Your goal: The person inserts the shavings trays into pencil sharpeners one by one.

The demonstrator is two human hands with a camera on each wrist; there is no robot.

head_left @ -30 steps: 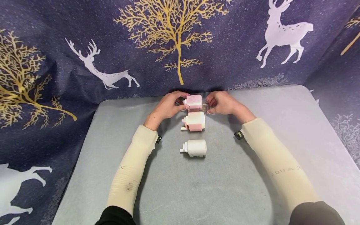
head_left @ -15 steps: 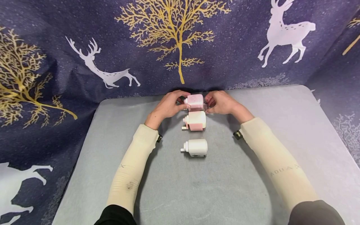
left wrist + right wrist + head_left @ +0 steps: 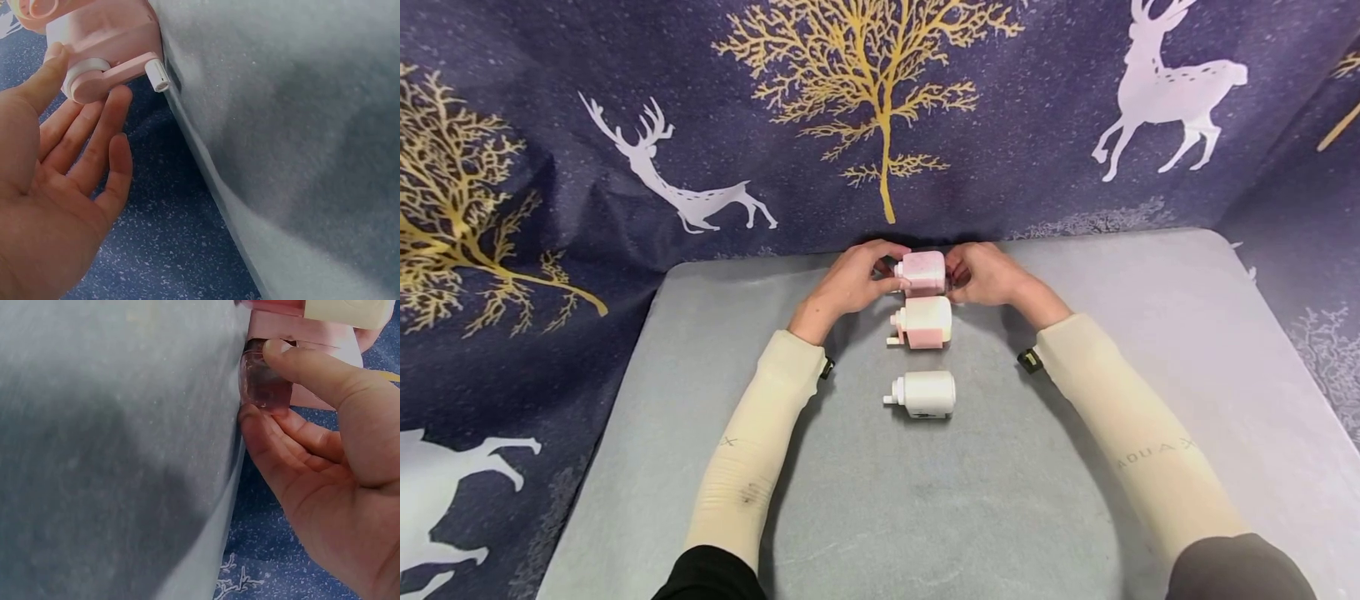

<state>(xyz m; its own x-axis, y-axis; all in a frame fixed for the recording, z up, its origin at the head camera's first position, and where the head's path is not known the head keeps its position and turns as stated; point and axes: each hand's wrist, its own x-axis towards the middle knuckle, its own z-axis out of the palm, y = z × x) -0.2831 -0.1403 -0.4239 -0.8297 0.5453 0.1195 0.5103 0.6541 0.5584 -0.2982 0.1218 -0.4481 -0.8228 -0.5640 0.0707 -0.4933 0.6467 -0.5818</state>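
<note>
At the table's far edge stands a pink crank pencil sharpener [image 3: 923, 271]. My left hand [image 3: 853, 279] grips its crank end, thumb on one side and fingers on the other. In the left wrist view its crank [image 3: 128, 70] with a white knob points toward the tabletop. My right hand [image 3: 988, 275] pinches a clear shavings drawer [image 3: 265, 381] between thumb and fingers at the opposite end. Most of the drawer sits inside the pink body, its outer end showing. Close in front is a cream-and-pink sharpener [image 3: 927, 323].
A white sharpener [image 3: 929, 394] lies nearer on the grey table [image 3: 940, 508], its crank to the left. Directly behind the table hangs a dark blue cloth [image 3: 820, 200] with deer and golden trees.
My right hand has moved slightly left, pushing the clear drawer further into the pink sharpener. My left hand keeps its grip, and the other two sharpeners stay put.
</note>
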